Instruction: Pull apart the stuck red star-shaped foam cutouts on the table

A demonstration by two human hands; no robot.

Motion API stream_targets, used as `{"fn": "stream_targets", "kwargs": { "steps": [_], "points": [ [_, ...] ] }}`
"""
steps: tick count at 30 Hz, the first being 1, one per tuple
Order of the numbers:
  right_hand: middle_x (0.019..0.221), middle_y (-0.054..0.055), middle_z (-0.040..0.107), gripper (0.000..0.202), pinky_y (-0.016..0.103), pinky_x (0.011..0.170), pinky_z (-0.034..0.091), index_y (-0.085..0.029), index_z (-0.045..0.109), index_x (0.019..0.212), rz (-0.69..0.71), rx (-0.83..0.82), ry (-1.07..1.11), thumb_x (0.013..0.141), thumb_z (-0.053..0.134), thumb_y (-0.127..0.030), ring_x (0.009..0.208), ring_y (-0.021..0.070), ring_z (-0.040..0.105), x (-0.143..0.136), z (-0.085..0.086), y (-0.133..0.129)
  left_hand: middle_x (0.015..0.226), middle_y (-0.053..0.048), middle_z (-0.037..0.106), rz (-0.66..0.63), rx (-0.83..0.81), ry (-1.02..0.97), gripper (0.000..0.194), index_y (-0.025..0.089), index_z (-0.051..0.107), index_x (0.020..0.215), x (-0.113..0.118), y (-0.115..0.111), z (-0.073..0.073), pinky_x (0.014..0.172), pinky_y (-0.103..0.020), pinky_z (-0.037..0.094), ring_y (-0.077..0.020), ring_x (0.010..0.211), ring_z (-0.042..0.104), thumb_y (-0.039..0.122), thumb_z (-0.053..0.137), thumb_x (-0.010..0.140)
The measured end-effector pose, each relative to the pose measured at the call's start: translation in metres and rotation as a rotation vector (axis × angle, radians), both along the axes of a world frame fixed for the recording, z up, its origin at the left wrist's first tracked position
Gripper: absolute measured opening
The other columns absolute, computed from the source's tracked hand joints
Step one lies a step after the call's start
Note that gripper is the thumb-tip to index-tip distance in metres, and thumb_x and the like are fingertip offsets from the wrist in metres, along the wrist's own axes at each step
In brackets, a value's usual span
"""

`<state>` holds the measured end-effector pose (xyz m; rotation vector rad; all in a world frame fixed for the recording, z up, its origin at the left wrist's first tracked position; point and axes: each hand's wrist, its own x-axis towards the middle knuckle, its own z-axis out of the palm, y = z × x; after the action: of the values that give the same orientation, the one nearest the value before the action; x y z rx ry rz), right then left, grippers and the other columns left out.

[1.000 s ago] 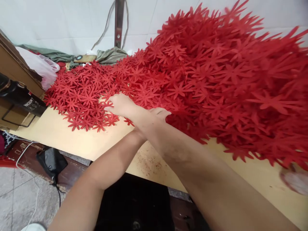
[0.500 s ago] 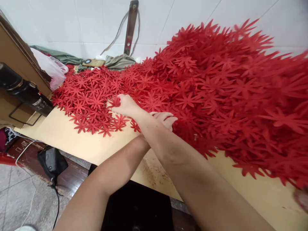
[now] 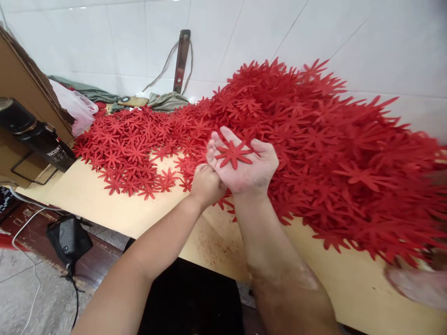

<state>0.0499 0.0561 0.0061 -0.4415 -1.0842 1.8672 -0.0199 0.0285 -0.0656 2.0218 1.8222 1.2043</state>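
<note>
Red flower (image 3: 234, 155) lies unpinched on our open right hand (image 3: 246, 179); tilting could drop it. Our left hand (image 3: 206, 185) is curled closed, whether empty we cannot tell.

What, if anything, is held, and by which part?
A red flower-shaped cutout, its underside resting on the open right hand; whether the left hand holds anything can't be told.

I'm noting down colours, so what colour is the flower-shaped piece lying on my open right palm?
Red, seen best in the head view.
</note>
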Motion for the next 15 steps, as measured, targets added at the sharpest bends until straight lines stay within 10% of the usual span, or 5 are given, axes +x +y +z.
{"fn": "stream_targets", "kwargs": {
  "steps": [6,15],
  "points": [
    [0.066,0.001,0.058,0.053,0.02,0.044,0.042,-0.02,0.056,0.085,-0.125,-0.227,-0.081,0.082,0.035,-0.068,0.054,0.0097,0.054,0.008,-0.009,0.001,0.114,-0.015,0.067,0.052,0.008,-0.031,0.031,0.015,0.069,0.098,-0.002,-0.001,-0.005,0.098,-0.042,0.042,-0.024,0.107,0.061,0.013,0.045,0.079],
    [0.037,-0.008,0.035,0.058,0.017,0.028,0.021,-0.019,0.046,0.059,-0.312,-0.085,-0.185,0.073,0.046,-0.076,0.028,0.0036,0.029,0.009,-0.019,-0.005,0.099,-0.007,0.07,0.13,0.118,-0.819,0.022,0.015,0.066,0.09,-0.009,0.004,0.001,0.095,-0.031,0.047,-0.0133,0.095,0.063,0.015,0.045,0.083]
  ]
}}
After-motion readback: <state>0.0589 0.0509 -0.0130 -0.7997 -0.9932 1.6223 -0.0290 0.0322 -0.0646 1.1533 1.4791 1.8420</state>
